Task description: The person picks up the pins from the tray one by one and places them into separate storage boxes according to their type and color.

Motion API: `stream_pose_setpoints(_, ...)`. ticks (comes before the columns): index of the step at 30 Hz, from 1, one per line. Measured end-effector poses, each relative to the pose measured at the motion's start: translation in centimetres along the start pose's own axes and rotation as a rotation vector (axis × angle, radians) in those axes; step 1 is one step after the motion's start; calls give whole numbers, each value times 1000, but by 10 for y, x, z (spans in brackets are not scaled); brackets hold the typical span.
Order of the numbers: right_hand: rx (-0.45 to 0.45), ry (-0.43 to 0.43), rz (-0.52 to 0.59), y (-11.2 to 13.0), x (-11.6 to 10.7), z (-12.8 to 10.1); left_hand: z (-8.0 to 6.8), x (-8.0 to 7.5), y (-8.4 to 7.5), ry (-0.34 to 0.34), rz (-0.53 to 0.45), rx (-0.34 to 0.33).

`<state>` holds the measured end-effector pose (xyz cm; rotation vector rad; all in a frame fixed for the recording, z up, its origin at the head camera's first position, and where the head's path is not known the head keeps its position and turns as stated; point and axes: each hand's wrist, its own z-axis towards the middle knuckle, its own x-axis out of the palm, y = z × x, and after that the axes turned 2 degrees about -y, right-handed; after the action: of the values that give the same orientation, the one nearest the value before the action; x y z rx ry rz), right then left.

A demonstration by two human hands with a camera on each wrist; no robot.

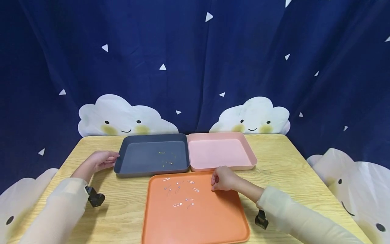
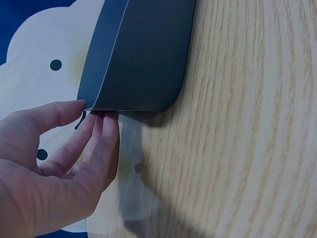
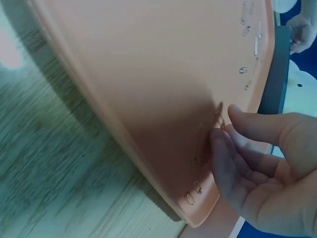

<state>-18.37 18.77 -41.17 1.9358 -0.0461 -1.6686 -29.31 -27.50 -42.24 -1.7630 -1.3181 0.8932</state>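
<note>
My left hand (image 1: 103, 160) holds the left side of a dark grey tray (image 1: 124, 156); in the left wrist view the thumb and fingers meet at its rim. Low over the far right part of an orange tray (image 1: 213, 217), my right hand (image 1: 224, 178) pinches a small safety pin (image 3: 221, 119) between thumb and forefinger. Several silvery safety pins (image 1: 177, 204) are scattered on the orange tray's left half. A pair of pins (image 3: 197, 187) lies near its corner in the right wrist view. Several gold-coloured pins (image 1: 169, 163) lie inside the grey tray.
Against the grey tray's right side stands a pink tray (image 1: 219, 150). All three trays are on a light wooden table (image 1: 122, 210). A dark blue curtain (image 1: 182, 40) with white triangles and clouds hangs behind. Each forearm carries a small black wrist camera (image 1: 95, 197).
</note>
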Motion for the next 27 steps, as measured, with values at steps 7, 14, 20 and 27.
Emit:
stream_pose_setpoints(7, -17, -66, -67, 2, 9, 6, -2, 1, 0, -17, 1, -10)
stream_pose_setpoints(14, -18, -42, -52, 7, 7, 8, 0, 0, 0, -16, 29, -7)
stream_pose_setpoints(20, -75, 4, -34, 8, 6, 9, 0, -1, 1, -25, 21, -14)
stream_pose_setpoints(27, 106, 207, 300, 9, 5, 12, 2, -1, 2, -29, 8, -10)
